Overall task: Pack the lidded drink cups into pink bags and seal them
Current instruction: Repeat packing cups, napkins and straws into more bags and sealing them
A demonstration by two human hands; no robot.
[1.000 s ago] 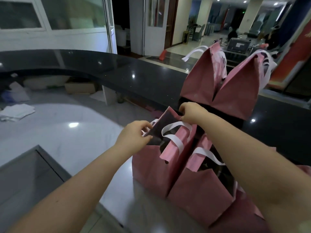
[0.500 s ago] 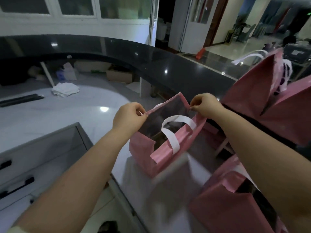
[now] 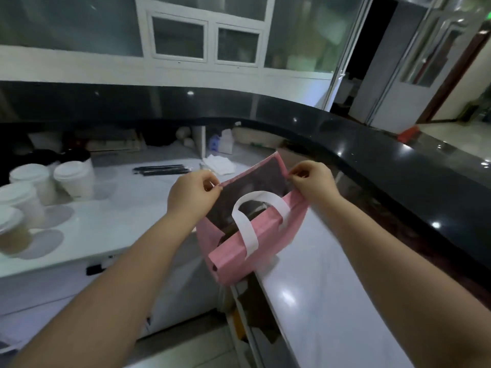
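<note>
The pink bag (image 3: 265, 243) hangs open between both hands at the near corner of the white tabletop (image 3: 127, 208). The left hand (image 3: 191, 192) has its fingers clamped on the left corner of the bag's far flap, and the right hand (image 3: 314, 183) pinches the right corner. Any print on the bag is too blurred to read. Its white handle (image 3: 247, 224) loops over the near rim. Lidded cups (image 3: 75, 179) stand well apart at the left. Black straws (image 3: 162, 170) and napkins (image 3: 220, 164) lie behind the hands, under the dark counter (image 3: 398, 166).
</note>
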